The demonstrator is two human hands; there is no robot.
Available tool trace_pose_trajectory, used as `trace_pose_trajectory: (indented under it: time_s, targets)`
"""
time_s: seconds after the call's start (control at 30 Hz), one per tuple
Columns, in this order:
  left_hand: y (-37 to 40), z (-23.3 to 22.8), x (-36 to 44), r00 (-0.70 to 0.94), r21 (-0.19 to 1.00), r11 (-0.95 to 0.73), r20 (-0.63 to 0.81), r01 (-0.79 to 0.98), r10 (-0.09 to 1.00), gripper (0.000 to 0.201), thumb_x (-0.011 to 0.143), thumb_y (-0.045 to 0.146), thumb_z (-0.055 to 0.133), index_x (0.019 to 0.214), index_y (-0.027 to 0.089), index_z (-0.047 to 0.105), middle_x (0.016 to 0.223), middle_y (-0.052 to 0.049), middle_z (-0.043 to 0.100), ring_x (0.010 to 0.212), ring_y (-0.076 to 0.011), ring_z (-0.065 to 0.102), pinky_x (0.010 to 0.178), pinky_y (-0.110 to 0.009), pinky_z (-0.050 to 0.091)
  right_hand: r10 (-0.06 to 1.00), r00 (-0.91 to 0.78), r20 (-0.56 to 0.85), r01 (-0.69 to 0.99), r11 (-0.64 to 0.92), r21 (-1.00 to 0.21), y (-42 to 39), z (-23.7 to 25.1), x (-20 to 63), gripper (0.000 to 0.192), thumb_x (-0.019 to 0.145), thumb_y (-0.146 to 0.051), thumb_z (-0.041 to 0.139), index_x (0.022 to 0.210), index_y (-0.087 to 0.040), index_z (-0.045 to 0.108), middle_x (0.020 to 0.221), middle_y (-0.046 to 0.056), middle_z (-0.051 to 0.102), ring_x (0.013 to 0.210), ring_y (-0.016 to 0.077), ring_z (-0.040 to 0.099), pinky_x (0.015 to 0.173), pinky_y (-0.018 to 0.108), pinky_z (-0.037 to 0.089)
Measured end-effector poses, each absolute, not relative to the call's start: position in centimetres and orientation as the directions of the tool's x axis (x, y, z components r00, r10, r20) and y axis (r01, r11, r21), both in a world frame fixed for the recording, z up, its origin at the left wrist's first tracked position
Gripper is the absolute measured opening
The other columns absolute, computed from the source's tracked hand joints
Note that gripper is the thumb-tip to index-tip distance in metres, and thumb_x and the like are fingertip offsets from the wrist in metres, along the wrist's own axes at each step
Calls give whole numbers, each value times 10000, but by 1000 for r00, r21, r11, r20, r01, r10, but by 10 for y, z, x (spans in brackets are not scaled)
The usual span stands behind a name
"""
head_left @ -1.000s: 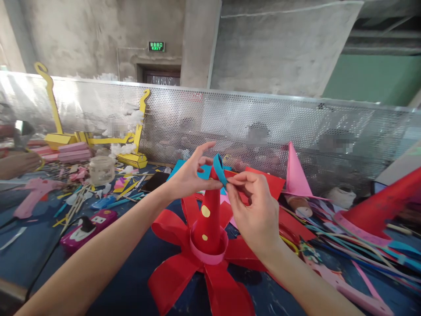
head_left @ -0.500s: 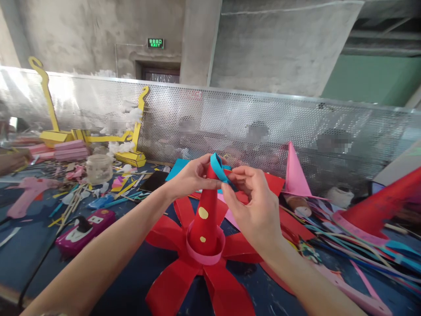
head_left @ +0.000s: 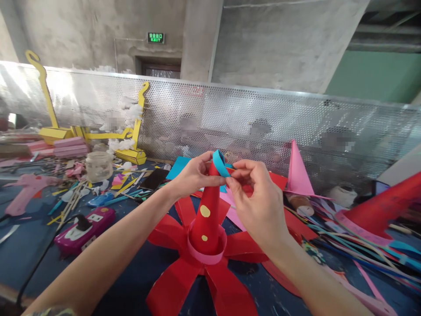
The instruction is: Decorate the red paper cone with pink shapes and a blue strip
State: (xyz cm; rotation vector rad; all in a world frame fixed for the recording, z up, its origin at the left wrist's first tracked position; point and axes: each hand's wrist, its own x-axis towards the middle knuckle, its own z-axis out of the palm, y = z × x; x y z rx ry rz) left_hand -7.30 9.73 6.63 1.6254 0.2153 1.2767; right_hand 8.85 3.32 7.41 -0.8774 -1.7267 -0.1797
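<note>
A tall red cone (head_left: 208, 199) with pale yellow spots stands upright inside a pink ring (head_left: 206, 257), at the centre of red flower-like petals (head_left: 174, 281). Round the cone's tip curves a blue foam strip (head_left: 219, 162). My left hand (head_left: 194, 177) is closed on the top of the cone from the left, its thumb lying across the front just below the strip. From the right, my right hand (head_left: 259, 197) pinches the strip's end between thumb and fingers. The far side of the tip is hidden.
A purple power strip (head_left: 88, 228) with a plugged-in cord and a pink glue gun (head_left: 28, 191) lie left. Behind them stands a clear jar (head_left: 98, 166). At right are a pink cone (head_left: 298, 171), another red cone (head_left: 378, 215) and loose coloured strips. A perforated metal panel (head_left: 230, 114) borders the back.
The blue strip now lies closer against the cone's tip, with its end drawn across the front to the right. Both hands stay about where they were; the view has shifted slightly.
</note>
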Motion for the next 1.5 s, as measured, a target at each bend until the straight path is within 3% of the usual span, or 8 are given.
trace_pose_trajectory:
  time_s: [0.27, 0.57, 0.77, 1.03, 1.23, 1.33, 1.4, 1.5]
  targets:
    - [100, 64, -74, 453, 787, -440, 612, -432, 648, 539, 742, 162, 805, 1180, 220, 498, 762, 36, 641, 661, -92, 622, 642, -217, 508, 437, -77, 896, 664, 693, -281, 40, 69, 85, 169, 857, -200, 565, 935, -254, 424, 775, -8, 619, 656, 170, 651, 536, 286, 491]
    - [94, 65, -71, 417, 776, -482, 627, -406, 658, 498, 722, 186, 821, 1120, 173, 521, 823, 10, 639, 756, -113, 618, 686, -228, 495, 371, -117, 921, 712, 678, -183, 37, 68, 83, 186, 875, -182, 534, 819, -255, 372, 696, -30, 521, 562, 145, 572, 493, 273, 448]
    - [94, 66, -75, 468, 811, -392, 575, -434, 671, 595, 716, 191, 825, 1229, 203, 523, 845, 2, 679, 737, -125, 640, 723, -262, 508, 414, -85, 906, 629, 728, -273, 34, 66, 88, 142, 895, -228, 613, 919, -248, 474, 799, -10, 655, 697, 164, 683, 600, 282, 529]
    - [83, 68, -90, 562, 850, -267, 506, -454, 654, 768, 595, 240, 892, 1281, 259, 548, 1131, -83, 662, 886, -188, 658, 749, -306, 524, 368, -119, 922, 647, 734, -209, 17, 65, 106, 128, 988, -217, 457, 1059, -206, 564, 988, 87, 677, 886, 195, 675, 736, 343, 549]
    - [75, 60, -96, 398, 793, -451, 600, -408, 694, 811, 609, 322, 876, 1330, 294, 505, 1243, -104, 569, 1126, -258, 574, 863, -374, 522, 460, -133, 878, 632, 722, -282, 11, 60, 105, 108, 940, -258, 553, 1034, -207, 547, 959, 63, 628, 792, 176, 644, 617, 298, 535]
    - [65, 51, -93, 109, 699, -659, 705, -278, 701, 648, 677, 326, 827, 1247, 265, 525, 1287, -95, 515, 1246, -260, 476, 967, -407, 475, 507, -135, 851, 636, 703, -317, 11, 58, 101, 131, 906, -290, 592, 993, -199, 556, 904, 61, 622, 767, 187, 625, 594, 304, 523]
    - [56, 47, -90, -67, 606, -792, 789, -74, 611, 438, 742, 304, 771, 1120, 234, 562, 1210, -77, 524, 1199, -239, 491, 997, -423, 444, 538, -125, 833, 625, 695, -356, 13, 57, 100, 153, 891, -308, 598, 983, -191, 563, 884, 62, 611, 748, 187, 612, 581, 306, 519]
    - [44, 45, -84, -41, 422, -850, 901, 316, 432, 191, 788, 238, 720, 949, 221, 619, 1111, -59, 536, 1099, -227, 518, 1000, -455, 409, 571, -105, 814, 605, 686, -403, 17, 55, 98, 181, 871, -324, 596, 979, -182, 565, 855, 57, 593, 727, 189, 596, 559, 307, 508]
